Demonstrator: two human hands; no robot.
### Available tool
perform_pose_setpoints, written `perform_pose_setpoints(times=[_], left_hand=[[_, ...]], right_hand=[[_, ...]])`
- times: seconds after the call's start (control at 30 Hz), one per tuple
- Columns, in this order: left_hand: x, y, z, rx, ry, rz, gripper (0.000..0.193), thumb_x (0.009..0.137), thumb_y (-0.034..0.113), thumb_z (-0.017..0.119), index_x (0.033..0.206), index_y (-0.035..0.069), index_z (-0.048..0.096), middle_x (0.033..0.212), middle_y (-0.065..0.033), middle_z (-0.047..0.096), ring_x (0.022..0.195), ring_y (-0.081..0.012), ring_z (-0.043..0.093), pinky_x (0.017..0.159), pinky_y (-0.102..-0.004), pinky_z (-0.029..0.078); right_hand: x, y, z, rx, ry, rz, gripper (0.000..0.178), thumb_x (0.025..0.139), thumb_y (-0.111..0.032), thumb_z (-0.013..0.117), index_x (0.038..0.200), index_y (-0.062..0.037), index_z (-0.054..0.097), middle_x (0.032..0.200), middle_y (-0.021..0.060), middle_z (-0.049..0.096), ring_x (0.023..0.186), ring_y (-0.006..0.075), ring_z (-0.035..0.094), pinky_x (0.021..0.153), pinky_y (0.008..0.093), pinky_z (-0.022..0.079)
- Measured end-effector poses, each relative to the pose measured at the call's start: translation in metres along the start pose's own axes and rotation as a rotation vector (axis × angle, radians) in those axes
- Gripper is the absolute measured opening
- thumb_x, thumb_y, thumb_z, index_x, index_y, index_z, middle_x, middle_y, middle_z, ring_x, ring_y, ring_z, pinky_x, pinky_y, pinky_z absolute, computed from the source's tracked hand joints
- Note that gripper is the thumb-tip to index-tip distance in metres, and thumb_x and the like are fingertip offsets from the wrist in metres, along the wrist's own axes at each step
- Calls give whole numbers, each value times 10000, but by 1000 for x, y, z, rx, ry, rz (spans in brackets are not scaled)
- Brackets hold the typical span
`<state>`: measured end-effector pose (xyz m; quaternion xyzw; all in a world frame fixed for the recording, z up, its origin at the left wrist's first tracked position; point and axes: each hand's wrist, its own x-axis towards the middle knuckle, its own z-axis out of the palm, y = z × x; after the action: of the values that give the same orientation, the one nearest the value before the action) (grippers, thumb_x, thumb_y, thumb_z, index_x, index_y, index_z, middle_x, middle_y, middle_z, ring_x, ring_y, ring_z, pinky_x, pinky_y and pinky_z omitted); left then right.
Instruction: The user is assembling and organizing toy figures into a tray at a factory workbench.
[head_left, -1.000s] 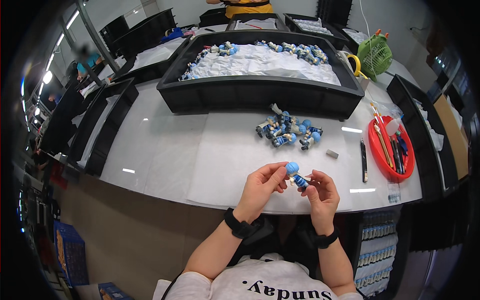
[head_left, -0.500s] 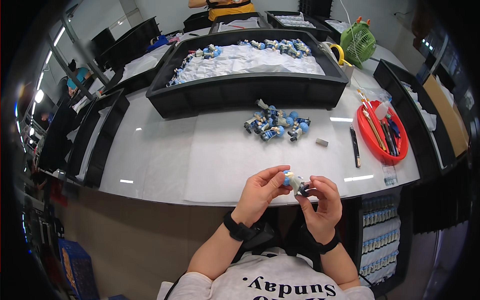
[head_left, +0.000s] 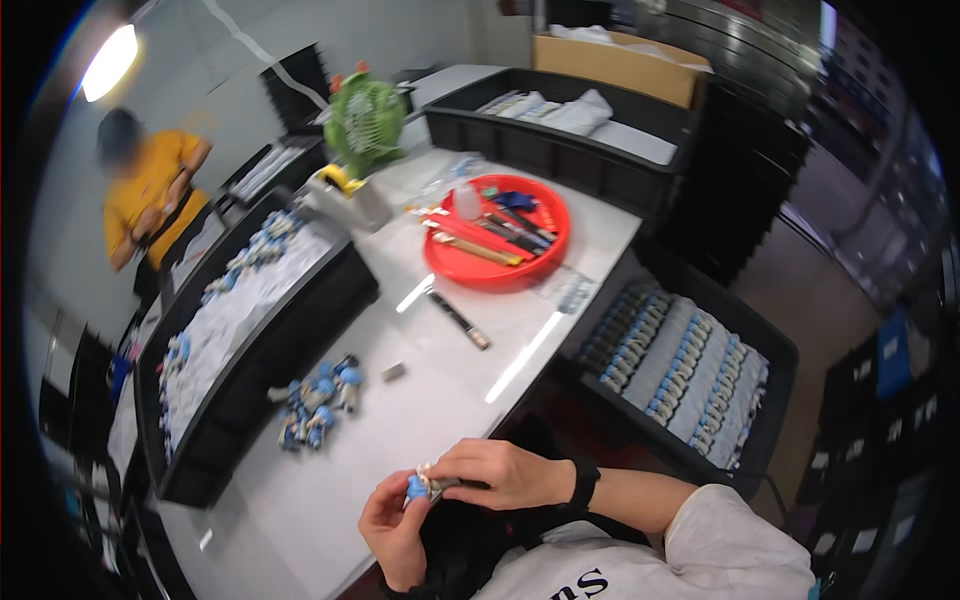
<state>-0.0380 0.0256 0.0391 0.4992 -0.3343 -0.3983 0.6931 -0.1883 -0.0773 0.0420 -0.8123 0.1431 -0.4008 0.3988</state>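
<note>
A small figurine (head_left: pixel 418 488) with blue and cream parts is between my two hands, close to the table's near edge. My left hand (head_left: pixel 395 530) is closed on it, thumb and fingers pinching the blue part. From the other side my right hand (head_left: pixel 508 474) grips it with bent fingers, which cover much of its body. Beyond my hands a loose pile of similar blue-and-white figurines (head_left: pixel 318 405) lies on the table. A small grey block (head_left: pixel 393 372) rests beside that pile.
A black tray (head_left: pixel 300 335) holds figurines on white cloth. A red basin (head_left: pixel 435 262) contains brushes and pens, with a dark pen (head_left: pixel 458 320) nearby. A green fan (head_left: pixel 365 120) stands behind. At right, a lower black tray (head_left: pixel 775 345) holds rows of figurines. A person in yellow (head_left: pixel 150 195) stands far left.
My view has swung to the right, bringing the lower tray of figurine rows and the person in yellow into fuller sight. Both hands still hold the figurine, now turned differently in view.
</note>
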Motion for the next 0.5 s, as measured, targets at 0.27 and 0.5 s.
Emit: perform_pose_setpoints(times=[0.27, 0.5], left_hand=[[3, 17, 28, 238, -249, 35, 223, 803, -65, 543, 1021, -28, 567, 1009, -93, 582, 871, -127, 566, 774, -227, 447], [14, 27, 22, 453, -203, 44, 200, 811, -54, 541, 1007, -31, 577, 986, -95, 589, 863, -135, 567, 763, -224, 442]], right_hand=[[-42, 55, -145, -260, 661, 290, 186, 778, 1, 577, 964, 0, 586, 841, 46, 606, 745, 102, 576, 664, 229, 470], [-121, 217, -281, -740, 974, 862, 197, 739, -76, 612, 926, -14, 615, 801, 121, 640, 727, 221, 620, 671, 316, 485]])
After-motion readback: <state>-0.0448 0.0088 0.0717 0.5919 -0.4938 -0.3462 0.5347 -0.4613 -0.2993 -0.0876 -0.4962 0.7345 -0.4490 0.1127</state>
